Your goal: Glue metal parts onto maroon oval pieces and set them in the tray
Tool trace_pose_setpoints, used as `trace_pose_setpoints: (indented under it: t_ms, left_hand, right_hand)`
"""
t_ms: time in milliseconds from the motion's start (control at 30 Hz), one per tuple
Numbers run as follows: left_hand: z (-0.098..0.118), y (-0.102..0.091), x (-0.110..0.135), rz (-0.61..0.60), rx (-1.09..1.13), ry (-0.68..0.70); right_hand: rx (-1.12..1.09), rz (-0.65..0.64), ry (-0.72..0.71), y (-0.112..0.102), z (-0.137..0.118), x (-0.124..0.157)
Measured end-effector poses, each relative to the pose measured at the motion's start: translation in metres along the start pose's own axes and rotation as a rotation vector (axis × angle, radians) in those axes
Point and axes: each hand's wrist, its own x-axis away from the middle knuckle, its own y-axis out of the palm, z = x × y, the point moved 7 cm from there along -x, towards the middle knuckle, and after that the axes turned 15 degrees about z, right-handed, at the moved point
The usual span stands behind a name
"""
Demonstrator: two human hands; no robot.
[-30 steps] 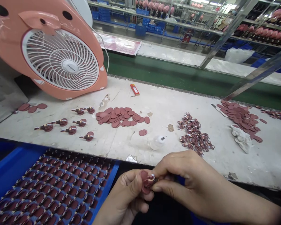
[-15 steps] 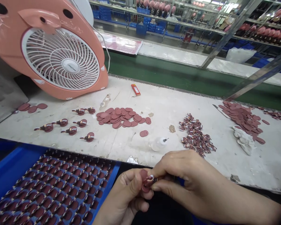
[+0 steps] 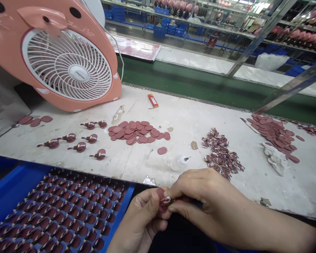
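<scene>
Between thumb and fingers, my left hand pinches a small reddish-brown oval disc at the table's front edge. My right hand is closed on a tiny dark red figure piece with a white and tan band, pressed against the disc. Its lower part is hidden by my fingers. Just beyond the hands stands a clear squeeze bottle with a thin dark tip. A heap of similar figure pieces lies to the right, and a pile of oval discs lies farther back.
A pink animal-shaped fan stands at the left. Several finished-looking disc pieces lie before it. A blue tray of rowed pieces is lower left. A red lighter, crumpled white cloth and more discs lie on the table.
Both hands have shifted slightly left, still holding the disc and figure piece together. The items on the table have not moved.
</scene>
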Motion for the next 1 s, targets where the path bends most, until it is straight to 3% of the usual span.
trace_pose_setpoints:
  t_ms: [600, 1000]
  left_hand:
    - [-0.003, -0.009, 0.002, -0.02, 0.03, 0.073]
    - [0.003, -0.02, 0.004, 0.128, 0.045, 0.064]
  right_hand:
    - [0.052, 0.032, -0.084, 0.005, -0.011, 0.001]
    - [0.09, 0.032, -0.123, 0.013, -0.013, -0.006]
